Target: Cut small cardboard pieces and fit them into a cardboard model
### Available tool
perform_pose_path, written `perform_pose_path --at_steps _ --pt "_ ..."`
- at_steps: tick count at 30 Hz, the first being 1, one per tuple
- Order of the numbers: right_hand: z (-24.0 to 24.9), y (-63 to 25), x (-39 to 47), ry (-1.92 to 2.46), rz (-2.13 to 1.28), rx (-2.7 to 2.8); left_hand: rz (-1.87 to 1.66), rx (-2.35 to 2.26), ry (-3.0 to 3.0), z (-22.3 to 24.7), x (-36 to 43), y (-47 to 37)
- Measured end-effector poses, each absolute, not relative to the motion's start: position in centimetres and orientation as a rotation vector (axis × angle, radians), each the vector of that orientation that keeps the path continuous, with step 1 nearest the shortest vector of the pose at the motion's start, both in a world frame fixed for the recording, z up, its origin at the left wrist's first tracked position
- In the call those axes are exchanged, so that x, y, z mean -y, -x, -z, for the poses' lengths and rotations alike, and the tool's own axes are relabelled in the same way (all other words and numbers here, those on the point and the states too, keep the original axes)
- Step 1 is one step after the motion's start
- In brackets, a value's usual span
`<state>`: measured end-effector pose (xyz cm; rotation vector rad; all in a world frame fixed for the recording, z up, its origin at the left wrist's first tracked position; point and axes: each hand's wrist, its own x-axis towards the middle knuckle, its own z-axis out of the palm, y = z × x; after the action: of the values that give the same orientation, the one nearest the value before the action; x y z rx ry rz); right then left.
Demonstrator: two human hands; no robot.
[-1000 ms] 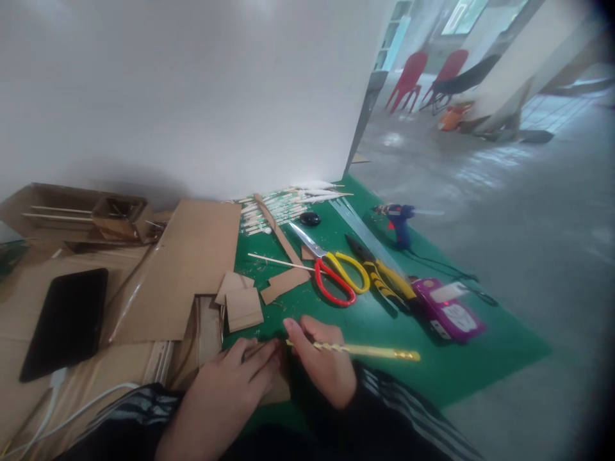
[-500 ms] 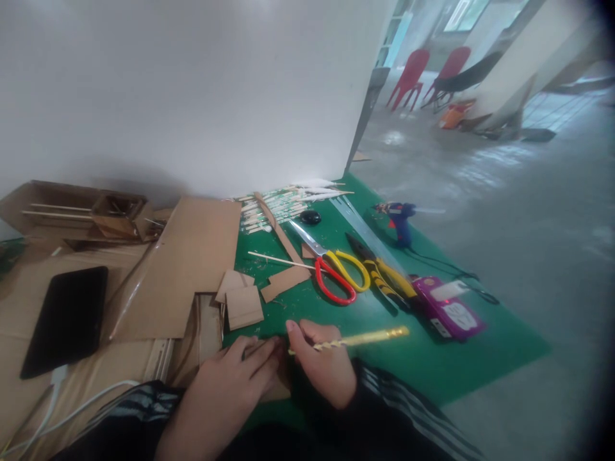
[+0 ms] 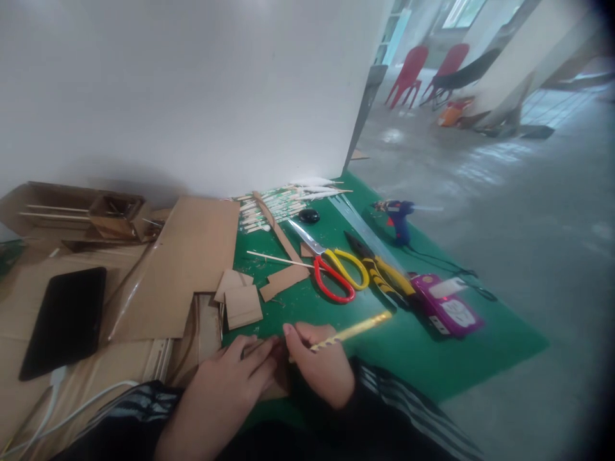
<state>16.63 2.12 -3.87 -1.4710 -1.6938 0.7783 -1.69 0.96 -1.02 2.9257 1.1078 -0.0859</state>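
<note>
My right hand (image 3: pixel 321 365) is closed around a gold-yellow pencil (image 3: pixel 360 327) with a spiral pattern near its lower part. The pencil slants, its far end up to the right; its tip is hidden by my fingers. My left hand (image 3: pixel 230 381) lies with fingers stretched out on a small brown cardboard piece (image 3: pixel 276 387), mostly covered by both hands. Just beyond my left hand are small cut cardboard squares (image 3: pixel 243 307). Scissors (image 3: pixel 334 275) with one red and one yellow handle rest beyond my right hand, beside black-and-yellow pliers (image 3: pixel 382 272).
A blue glue gun (image 3: pixel 398 218) and a purple power box (image 3: pixel 446 306) are on the green tabletop (image 3: pixel 480 365) to the right. Cotton-tipped sticks (image 3: pixel 273 208) lie against the white wall. On the left are a phone (image 3: pixel 65 320), a large cardboard sheet (image 3: pixel 192 262) and a cardboard box (image 3: pixel 118 218).
The pencil has tilted in my right hand: its far end has swung up and to the left. My left hand stays in place on the cardboard.
</note>
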Motion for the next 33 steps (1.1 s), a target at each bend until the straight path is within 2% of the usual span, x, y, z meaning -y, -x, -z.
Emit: perform_pose_path --at_steps 17,23,27,29,33 --pt "3.9 -16.4 -1.7 1.393 -0.886 1.787 0.086 -1.094 -2.932 1.1 -1.0 1.7" --pt "3.5 -16.8 -2.1 1.523 -0.776 1.562 0.113 -1.077 -2.918 0.8 -1.0 1.8" --pt "3.3 -17.7 -2.5 1.589 -0.818 1.437 0.1 -1.092 -2.924 1.0 -0.9 1.9" --pt "3.4 -18.6 -2.9 1.589 -0.746 1.56 0.092 -1.105 -2.886 0.9 -0.9 2.0" --pt "4.0 -21.3 -4.1 1.412 -0.327 2.071 0.074 -1.128 -2.736 0.3 -1.0 2.0"
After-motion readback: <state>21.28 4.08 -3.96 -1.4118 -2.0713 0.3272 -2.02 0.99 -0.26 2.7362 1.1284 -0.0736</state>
